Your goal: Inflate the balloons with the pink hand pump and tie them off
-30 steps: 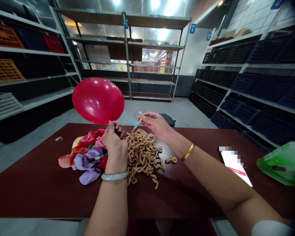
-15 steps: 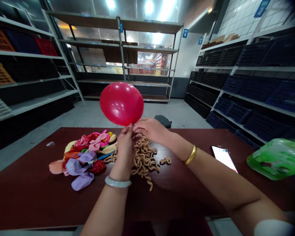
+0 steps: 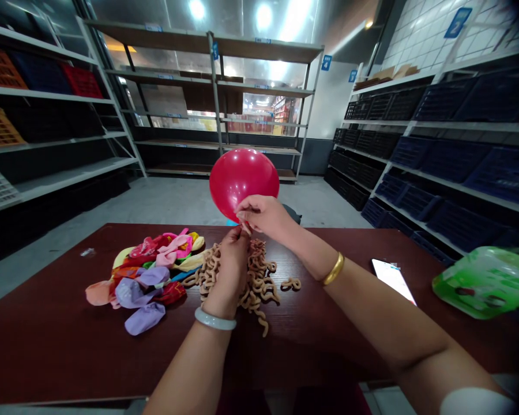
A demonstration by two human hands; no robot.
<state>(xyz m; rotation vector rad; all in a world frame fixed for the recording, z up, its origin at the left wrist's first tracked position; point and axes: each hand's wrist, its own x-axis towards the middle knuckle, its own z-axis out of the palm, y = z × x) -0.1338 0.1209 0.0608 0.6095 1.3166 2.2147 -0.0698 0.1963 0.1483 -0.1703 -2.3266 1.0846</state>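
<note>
An inflated red balloon (image 3: 244,180) hangs above the far edge of the dark table (image 3: 311,340). Just under it, my left hand (image 3: 234,253) is closed in a pinch at the balloon's neck. My right hand (image 3: 262,216) touches the balloon's lower side, its fingers pinched together at the neck; what exactly lies between them is too small to tell. Below the hands is a pile of curly tan rubber-like pieces (image 3: 257,282), partly hidden by my left wrist. To its left lies a heap of uninflated coloured balloons (image 3: 142,276).
A phone (image 3: 393,280) lies on the right of the table beside a green plastic pouch (image 3: 484,282). A small clear scrap (image 3: 87,252) is at the left. Metal shelves (image 3: 216,92) and crates (image 3: 454,164) stand beyond.
The red balloon has moved right, with my left hand shifting right and slightly down. My right hand has risen a little and now overlaps the balloon's lower edge.
</note>
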